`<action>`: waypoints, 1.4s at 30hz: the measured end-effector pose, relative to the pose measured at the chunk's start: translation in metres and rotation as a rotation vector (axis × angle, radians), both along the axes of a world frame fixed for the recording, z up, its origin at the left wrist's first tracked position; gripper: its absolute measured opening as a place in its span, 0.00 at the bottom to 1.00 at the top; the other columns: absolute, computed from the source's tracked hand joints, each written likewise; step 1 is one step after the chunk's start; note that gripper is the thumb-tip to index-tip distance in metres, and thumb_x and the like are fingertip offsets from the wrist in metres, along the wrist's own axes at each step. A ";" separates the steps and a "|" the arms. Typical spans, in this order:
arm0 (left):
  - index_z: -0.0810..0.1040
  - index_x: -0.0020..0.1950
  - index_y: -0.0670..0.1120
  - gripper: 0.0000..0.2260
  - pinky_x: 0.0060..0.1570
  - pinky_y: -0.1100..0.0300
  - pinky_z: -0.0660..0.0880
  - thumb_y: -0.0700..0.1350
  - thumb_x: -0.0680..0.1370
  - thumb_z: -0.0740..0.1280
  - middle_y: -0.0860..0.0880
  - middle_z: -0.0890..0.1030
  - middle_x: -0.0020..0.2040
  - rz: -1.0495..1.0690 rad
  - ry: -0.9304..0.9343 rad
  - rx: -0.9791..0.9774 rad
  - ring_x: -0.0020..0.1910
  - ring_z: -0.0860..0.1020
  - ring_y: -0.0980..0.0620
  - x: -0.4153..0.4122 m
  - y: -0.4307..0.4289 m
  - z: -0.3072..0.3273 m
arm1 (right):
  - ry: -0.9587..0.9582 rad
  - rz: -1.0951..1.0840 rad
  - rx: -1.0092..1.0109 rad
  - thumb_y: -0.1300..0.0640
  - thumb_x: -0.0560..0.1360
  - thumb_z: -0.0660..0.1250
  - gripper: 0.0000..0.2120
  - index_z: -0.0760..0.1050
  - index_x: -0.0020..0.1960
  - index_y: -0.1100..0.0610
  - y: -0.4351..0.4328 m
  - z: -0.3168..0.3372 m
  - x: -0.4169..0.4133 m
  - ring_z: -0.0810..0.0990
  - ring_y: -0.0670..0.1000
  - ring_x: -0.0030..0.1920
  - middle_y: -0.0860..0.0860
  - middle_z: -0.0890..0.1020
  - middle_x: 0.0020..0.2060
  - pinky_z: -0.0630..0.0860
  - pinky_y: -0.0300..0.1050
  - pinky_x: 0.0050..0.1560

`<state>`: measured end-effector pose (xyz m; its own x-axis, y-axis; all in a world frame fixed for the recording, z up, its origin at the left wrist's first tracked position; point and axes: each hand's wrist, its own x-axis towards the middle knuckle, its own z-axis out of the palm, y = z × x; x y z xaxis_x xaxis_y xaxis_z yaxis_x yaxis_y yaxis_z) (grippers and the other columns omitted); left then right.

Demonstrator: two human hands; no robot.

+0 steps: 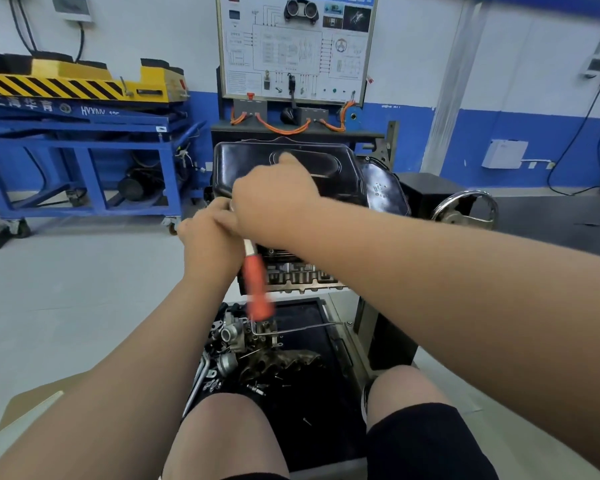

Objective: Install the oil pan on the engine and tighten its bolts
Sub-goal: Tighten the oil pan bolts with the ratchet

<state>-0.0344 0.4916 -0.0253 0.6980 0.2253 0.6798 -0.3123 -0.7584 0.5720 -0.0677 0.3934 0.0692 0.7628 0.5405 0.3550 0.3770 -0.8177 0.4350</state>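
Note:
The black oil pan (288, 168) sits on top of the engine (298, 275), which is mounted on a stand. My right hand (274, 209) rests over the pan's near left edge with the index finger stretched onto the pan's top. My left hand (210, 237) is just left of it and grips the upper part of a ratchet wrench with an orange handle (257, 285). The handle hangs down and is blurred. The wrench head and the bolt under it are hidden by both hands.
A black tray (312, 375) under the engine holds loose engine parts, bolts and a metal rod. A chrome handwheel (465, 209) sticks out at the stand's right. A blue and yellow lift table (80, 140) stands left, a wiring display board (295, 46) behind. My knees are at the bottom.

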 end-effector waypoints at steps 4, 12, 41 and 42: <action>0.61 0.28 0.52 0.20 0.25 0.64 0.56 0.33 0.73 0.61 0.53 0.64 0.24 -0.063 -0.024 -0.153 0.25 0.61 0.55 -0.001 0.002 -0.005 | -0.050 0.079 -0.044 0.54 0.78 0.57 0.05 0.72 0.48 0.50 0.003 0.001 -0.001 0.69 0.52 0.40 0.48 0.73 0.36 0.61 0.53 0.59; 0.65 0.35 0.51 0.13 0.28 0.69 0.61 0.35 0.73 0.59 0.54 0.70 0.33 -0.056 -0.043 -0.210 0.32 0.66 0.55 -0.002 0.000 -0.002 | -0.070 0.072 -0.126 0.49 0.79 0.55 0.13 0.65 0.36 0.50 0.003 0.002 -0.001 0.72 0.54 0.41 0.48 0.71 0.34 0.61 0.53 0.59; 0.76 0.40 0.43 0.04 0.34 0.56 0.69 0.37 0.72 0.62 0.47 0.81 0.36 -0.114 0.056 -0.110 0.37 0.75 0.48 -0.007 0.003 0.008 | 0.049 -0.021 -0.040 0.42 0.76 0.57 0.19 0.60 0.33 0.53 -0.006 0.012 0.007 0.70 0.54 0.40 0.48 0.65 0.31 0.61 0.51 0.49; 0.79 0.42 0.42 0.04 0.38 0.55 0.72 0.39 0.73 0.64 0.47 0.81 0.38 -0.152 0.041 -0.100 0.38 0.78 0.48 -0.008 0.003 0.008 | 0.001 0.016 -0.095 0.46 0.77 0.59 0.18 0.60 0.33 0.53 -0.008 0.014 0.008 0.71 0.54 0.41 0.47 0.67 0.31 0.60 0.51 0.49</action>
